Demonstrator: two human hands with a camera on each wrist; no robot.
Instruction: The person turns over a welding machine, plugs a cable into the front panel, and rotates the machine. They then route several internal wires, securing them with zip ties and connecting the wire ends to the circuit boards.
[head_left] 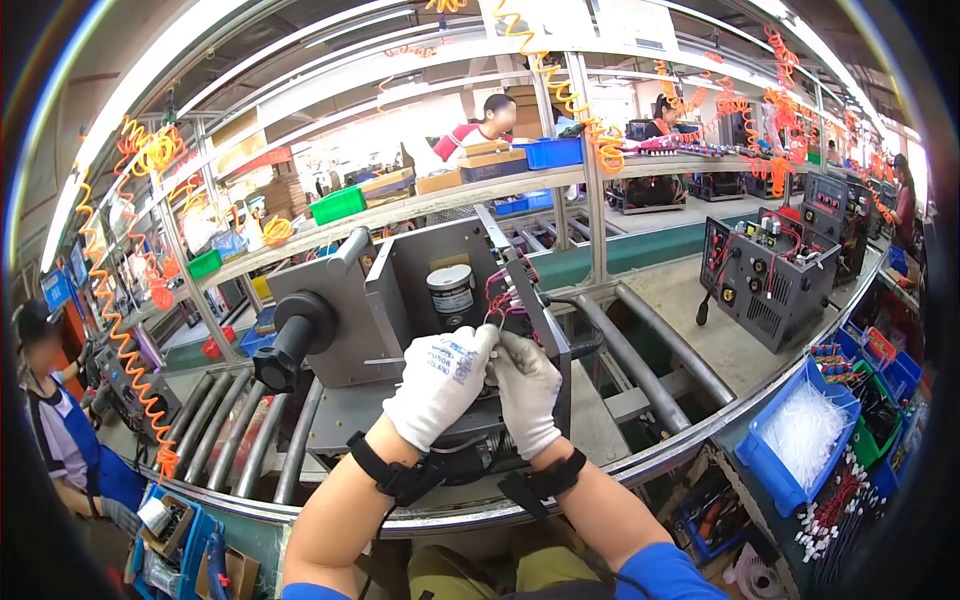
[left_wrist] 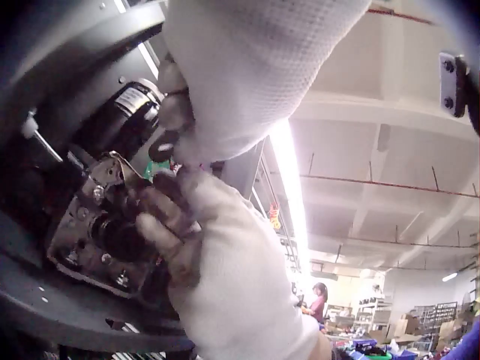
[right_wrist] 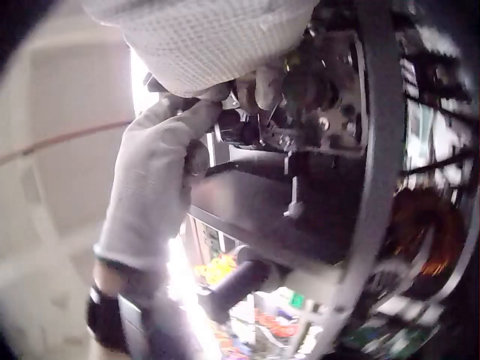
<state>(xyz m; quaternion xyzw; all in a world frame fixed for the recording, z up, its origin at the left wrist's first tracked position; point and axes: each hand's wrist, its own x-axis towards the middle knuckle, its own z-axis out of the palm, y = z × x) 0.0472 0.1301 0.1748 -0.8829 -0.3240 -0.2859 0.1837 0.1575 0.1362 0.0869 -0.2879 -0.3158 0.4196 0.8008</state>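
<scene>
Head view: red wires point(head_left: 496, 290) are seen just beyond the bent fingers of the left hand point(head_left: 440, 385) and right hand point(head_left: 530, 390); whether anything is pinched cannot be told.

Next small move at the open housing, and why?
I'd hold the left hand steady and ease the right hand slightly aside. Their fingertips meet just below the red wires, beside the cylinder, and hide whatever lies between them; a clear look seems wise before any pull.
</scene>
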